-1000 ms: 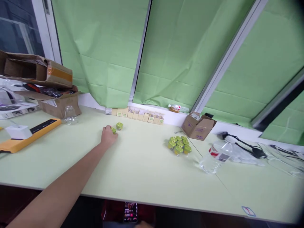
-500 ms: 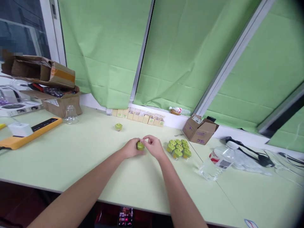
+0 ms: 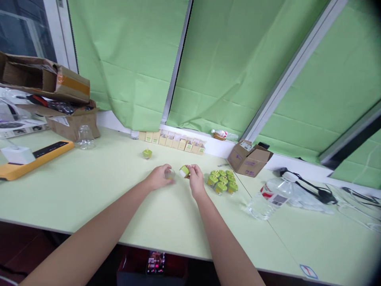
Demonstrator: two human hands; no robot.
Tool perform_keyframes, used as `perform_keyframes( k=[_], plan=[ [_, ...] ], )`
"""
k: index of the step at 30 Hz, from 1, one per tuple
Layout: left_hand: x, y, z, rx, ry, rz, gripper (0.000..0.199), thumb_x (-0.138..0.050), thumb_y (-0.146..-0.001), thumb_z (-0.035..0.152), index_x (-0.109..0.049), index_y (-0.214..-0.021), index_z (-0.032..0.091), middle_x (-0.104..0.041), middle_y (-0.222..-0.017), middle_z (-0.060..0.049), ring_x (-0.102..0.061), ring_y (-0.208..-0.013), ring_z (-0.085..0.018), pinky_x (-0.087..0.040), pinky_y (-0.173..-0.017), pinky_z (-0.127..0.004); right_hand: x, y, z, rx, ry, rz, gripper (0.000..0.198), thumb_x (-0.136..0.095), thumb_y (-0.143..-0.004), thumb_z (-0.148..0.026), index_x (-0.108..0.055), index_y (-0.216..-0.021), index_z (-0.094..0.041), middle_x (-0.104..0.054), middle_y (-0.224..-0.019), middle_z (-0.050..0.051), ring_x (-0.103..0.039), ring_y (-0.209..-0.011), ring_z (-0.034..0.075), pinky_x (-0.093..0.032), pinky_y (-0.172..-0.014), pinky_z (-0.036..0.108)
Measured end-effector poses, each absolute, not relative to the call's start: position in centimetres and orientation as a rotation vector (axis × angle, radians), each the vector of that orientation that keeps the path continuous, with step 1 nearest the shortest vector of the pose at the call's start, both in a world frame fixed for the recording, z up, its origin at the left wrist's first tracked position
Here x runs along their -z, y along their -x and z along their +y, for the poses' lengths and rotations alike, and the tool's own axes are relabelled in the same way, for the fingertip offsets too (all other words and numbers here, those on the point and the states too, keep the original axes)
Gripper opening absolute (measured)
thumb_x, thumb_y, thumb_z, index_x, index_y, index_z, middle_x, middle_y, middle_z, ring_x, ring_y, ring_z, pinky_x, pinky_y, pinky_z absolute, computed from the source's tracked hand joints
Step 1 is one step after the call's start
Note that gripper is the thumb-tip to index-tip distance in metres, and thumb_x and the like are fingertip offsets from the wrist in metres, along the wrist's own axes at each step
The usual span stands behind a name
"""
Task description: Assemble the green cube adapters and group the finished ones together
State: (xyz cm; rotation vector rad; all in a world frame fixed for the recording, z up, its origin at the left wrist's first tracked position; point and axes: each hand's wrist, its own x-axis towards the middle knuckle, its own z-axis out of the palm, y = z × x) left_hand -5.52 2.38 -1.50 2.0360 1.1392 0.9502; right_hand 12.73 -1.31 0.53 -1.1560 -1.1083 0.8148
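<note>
My left hand is wrapped round a small clear jar, slightly blurred, above the table. Close by on its right, my right hand pinches a green lid, tipped so that a pale side shows. Lid and jar are apart. Beyond my left hand stands a single small jar with a green lid. Several more green-lidded jars, with little loops on top, are packed in a cluster to the right of my right hand.
Small cardboard boxes line the wall. A brown carton and a large water bottle stand on the right, near black cables. On the left are a yellow power strip, a clear plastic bottle and stacked cartons.
The green lid has come off the jar. My right hand has drawn it to the right, while my left hand keeps the clear jar. The view has shifted slightly.
</note>
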Motion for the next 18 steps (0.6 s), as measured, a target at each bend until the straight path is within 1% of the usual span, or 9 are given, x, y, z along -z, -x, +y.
perform_keyframes(
  k=[2, 4, 7, 10, 13, 15, 18],
  plan=[
    [1.6, 6.3, 3.1, -1.019, -2.072, 1.279, 0.056, -0.074, -0.067, 0.038, -0.056, -0.117, 0.021, -0.063, -0.115, -0.012, -0.06, -0.106, -0.028, -0.046, -0.092, -0.039, -0.5, -12.8, -1.3, -0.998, 1.146, -0.919, 0.027, -0.061, -0.075, -0.046, -0.047, -0.078, -0.023, -0.065, -0.095, 0.003, -0.061, -0.074, 0.017, -0.051, -0.057, 0.029],
    [1.2, 6.9, 3.1, -1.126, -2.178, 1.356, 0.053, -0.071, -0.071, 0.032, -0.055, -0.12, 0.019, -0.058, -0.123, -0.014, -0.051, -0.119, -0.031, -0.039, -0.103, -0.044, -0.5, -12.9, -1.4, -1.139, 1.152, -0.834, 0.029, -0.066, -0.072, -0.043, -0.046, -0.079, -0.024, -0.066, -0.095, 0.004, -0.064, -0.073, 0.018, -0.053, -0.056, 0.031],
    [-0.3, 6.9, 1.8, -1.226, -2.377, 1.228, 0.05, -0.063, -0.076, 0.024, -0.054, -0.124, 0.02, -0.054, -0.129, -0.012, -0.044, -0.127, -0.029, -0.034, -0.11, -0.044, -0.6, -12.7, -1.6, -1.264, 1.13, -0.799, 0.032, -0.072, -0.071, -0.043, -0.049, -0.081, -0.023, -0.067, -0.089, 0.005, -0.066, -0.072, 0.019, -0.055, -0.06, 0.032],
    [-1.6, 6.0, -0.3, -1.152, -2.463, 0.963, 0.048, -0.055, -0.079, 0.017, -0.053, -0.127, 0.023, -0.054, -0.13, -0.008, -0.046, -0.126, -0.026, -0.036, -0.11, -0.041, -0.8, -12.4, -2.0, -1.351, 1.063, -0.878, 0.037, -0.081, -0.065, -0.041, -0.053, -0.081, -0.021, -0.067, -0.087, 0.005, -0.066, -0.078, 0.018, -0.056, -0.068, 0.031],
    [-1.9, 5.4, -1.6, -1.075, -2.419, 0.844, 0.051, -0.054, -0.077, 0.013, -0.056, -0.126, 0.026, -0.057, -0.126, -0.007, -0.051, -0.12, -0.025, -0.042, -0.105, -0.038, -0.9, -12.2, -2.6, -1.437, 1.002, -1.035, 0.044, -0.088, -0.054, -0.031, -0.059, -0.086, -0.019, -0.067, -0.087, 0.003, -0.065, -0.084, 0.017, -0.055, -0.08, 0.031],
    [-1.7, 5.3, -1.8, -1.062, -2.391, 0.802, 0.053, -0.054, -0.075, 0.011, -0.058, -0.125, 0.028, -0.058, -0.124, -0.006, -0.055, -0.116, -0.024, -0.046, -0.1, -0.035, -0.9, -12.2, -2.9, -1.476, 0.998, -1.124, 0.045, -0.088, -0.054, -0.029, -0.063, -0.09, -0.018, -0.066, -0.086, 0.002, -0.065, -0.083, 0.016, -0.053, -0.082, 0.031],
    [-1.4, 5.3, -1.6, -1.045, -2.378, 0.798, 0.054, -0.055, -0.075, 0.012, -0.06, -0.125, 0.029, -0.056, -0.127, -0.006, -0.057, -0.112, -0.023, -0.048, -0.095, -0.033, -0.9, -12.3, -2.9, -1.5, 1.019, -1.201, 0.042, -0.085, -0.059, -0.031, -0.066, -0.094, -0.017, -0.066, -0.084, 0.001, -0.064, -0.079, 0.014, -0.052, -0.077, 0.028]
  ],
)
